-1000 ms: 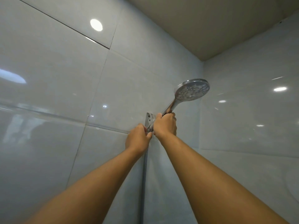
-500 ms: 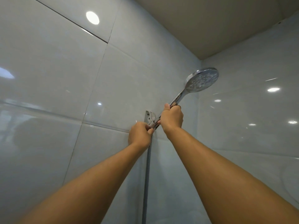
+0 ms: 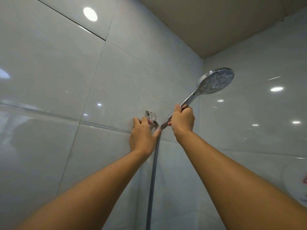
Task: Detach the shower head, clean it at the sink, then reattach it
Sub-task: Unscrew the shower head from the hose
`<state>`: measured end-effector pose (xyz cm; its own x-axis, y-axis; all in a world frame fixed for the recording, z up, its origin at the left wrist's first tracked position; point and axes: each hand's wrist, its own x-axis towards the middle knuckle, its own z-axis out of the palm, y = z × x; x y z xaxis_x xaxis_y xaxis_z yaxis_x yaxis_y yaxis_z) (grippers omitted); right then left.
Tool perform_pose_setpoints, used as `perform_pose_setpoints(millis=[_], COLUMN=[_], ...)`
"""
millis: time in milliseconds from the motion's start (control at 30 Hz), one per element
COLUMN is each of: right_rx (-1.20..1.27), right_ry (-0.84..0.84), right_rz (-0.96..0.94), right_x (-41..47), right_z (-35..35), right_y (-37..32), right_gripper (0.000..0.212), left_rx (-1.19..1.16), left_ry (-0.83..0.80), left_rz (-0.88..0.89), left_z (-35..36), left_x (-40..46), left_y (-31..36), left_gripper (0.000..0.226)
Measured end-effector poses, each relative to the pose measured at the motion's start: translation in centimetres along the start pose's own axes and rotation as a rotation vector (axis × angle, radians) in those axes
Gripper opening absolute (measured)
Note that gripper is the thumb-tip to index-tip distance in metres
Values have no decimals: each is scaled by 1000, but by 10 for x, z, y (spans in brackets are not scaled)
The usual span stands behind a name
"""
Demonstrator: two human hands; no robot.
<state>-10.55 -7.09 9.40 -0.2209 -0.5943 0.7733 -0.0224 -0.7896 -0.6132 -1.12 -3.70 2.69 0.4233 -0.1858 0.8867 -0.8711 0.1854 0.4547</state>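
Two bare forearms raised from the lower edge toward a glossy tiled wall [image 3: 116,90]. Left hand [image 3: 142,135] laid against the wall-mounted holder [image 3: 152,119], fingers loosely spread over its front, thumb reaching toward the top end of the hose; whether the fingers actually clasp the holder, impossible to tell. Holder's cradle seen holding nothing, shower handle lifted clear of it and just to its right. Right hand [image 3: 182,120] wrapped tight around the lower handle of the chrome shower head [image 3: 216,82], thumb laid along the stem. Handle tilted up and to the right, round spray face above the fist and angled down toward the camera, set against the corner where two walls meet. Ribbed metal hose [image 3: 153,171] hanging straight down from the handle's base, passing between the two forearms to the bottom edge. Off to the far right, part of a white rounded appliance [image 3: 297,183] with a red mark on the side wall. Overhead, beige ceiling [image 3: 216,19]; downlight reflections dotted across the tiles.
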Motion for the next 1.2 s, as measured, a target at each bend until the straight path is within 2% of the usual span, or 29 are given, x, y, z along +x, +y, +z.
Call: perform_pose_setpoints(millis=[100, 233, 433, 600, 733, 933, 1200], right_rx=[-5, 5, 31, 55, 45, 42, 128], right_ry=[-16, -31, -78, -120, -124, -149, -236], right_rz=[19, 75, 113, 162, 162, 196, 336], right_x=[-6, -18, -44, -66, -85, -121, -195], right_z=[-14, -39, -70, -93, -106, -135, -184], right_y=[11, 23, 45, 62, 77, 102, 143], right_gripper=[32, 32, 34, 32, 31, 28, 34], left_rx=[16, -53, -103, -140, -205, -308, -378], left_ry=[24, 0, -237, -289, -306, -364, -446], left_rz=[41, 149, 233, 194, 154, 57, -44], left_z=[0, 2, 19, 31, 37, 38, 27], left_x=[-6, -24, -69, -103, -134, -191, -289], left_y=[3, 6, 9, 7, 10, 9, -6], left_gripper=[43, 37, 30, 22, 25, 19, 19])
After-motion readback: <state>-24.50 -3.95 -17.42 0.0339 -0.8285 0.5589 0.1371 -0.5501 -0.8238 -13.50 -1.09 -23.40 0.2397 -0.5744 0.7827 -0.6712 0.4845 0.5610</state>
